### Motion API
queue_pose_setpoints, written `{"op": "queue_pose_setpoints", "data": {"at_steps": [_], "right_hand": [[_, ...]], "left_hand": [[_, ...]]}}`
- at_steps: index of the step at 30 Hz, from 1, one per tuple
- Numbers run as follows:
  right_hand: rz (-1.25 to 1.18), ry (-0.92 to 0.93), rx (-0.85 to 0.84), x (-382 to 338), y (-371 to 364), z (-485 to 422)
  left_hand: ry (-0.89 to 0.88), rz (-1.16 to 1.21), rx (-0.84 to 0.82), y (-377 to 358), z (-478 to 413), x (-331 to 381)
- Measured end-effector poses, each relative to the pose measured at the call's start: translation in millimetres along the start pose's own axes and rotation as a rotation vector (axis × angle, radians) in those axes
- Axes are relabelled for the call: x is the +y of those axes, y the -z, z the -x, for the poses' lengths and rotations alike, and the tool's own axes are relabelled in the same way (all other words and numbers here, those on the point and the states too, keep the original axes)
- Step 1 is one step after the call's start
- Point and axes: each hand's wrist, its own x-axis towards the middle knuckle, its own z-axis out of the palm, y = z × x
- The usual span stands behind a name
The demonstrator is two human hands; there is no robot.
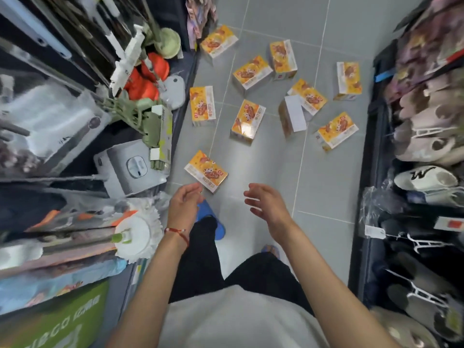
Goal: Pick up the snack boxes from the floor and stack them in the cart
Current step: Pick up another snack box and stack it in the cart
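Several orange-and-yellow snack boxes lie scattered on the grey tiled floor of a shop aisle. The nearest box lies flat just beyond my left hand. Others lie further off, among them one in the middle and one to the right; another shows its white side. My right hand hovers over bare floor. Both hands are held out, fingers loosely curled, holding nothing. No cart is in view.
Shelves of mops and cleaning goods line the left side. Racks of slippers line the right. My feet in blue slippers stand on the floor below my hands.
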Motion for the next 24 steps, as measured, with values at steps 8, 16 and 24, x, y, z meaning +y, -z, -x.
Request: {"op": "queue_pose_setpoints", "data": {"at_steps": [8, 16, 24], "right_hand": [[-0.034, -0.13, 0.145, -27, -52, -105], [-0.046, -0.239, 0.156, -1, -72, -226], [-0.026, -0.392, 0.121, 81, -94, -359]], "left_hand": [[0.121, -0.175, -0.102, -6, -148, 15], [0.27, -0.323, -0.13, -37, -274, -42], [0.291, -0.564, -0.118, -58, -393, -121]]}}
